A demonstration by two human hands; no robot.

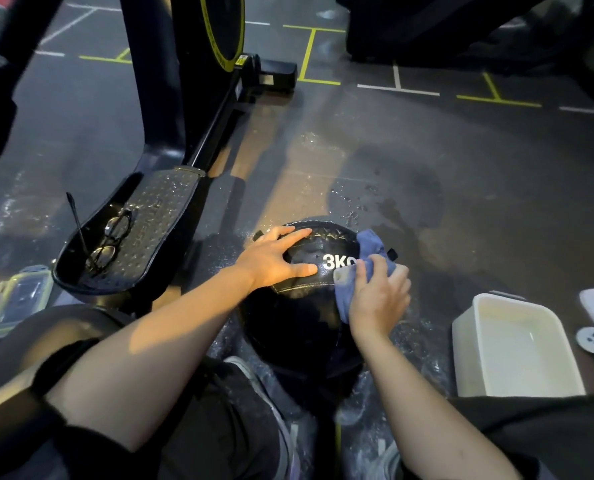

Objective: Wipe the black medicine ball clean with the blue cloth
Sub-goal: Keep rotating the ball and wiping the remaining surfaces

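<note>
Mid-wipe: the right hand [375,299] clutches the blue cloth [368,254] on the medicine ball [302,317]; the left hand [271,258], fingers spread, steadies it. Next, probably turning the ball.

Black medicine ball [302,306] marked "3K", on wet floor, blue cloth [368,268] bunched against its right side.

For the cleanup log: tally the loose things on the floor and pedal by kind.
Ball: 1
Cloth: 1
Glasses: 1
White tub: 1
Clear lidded box: 1
Total: 5
</note>
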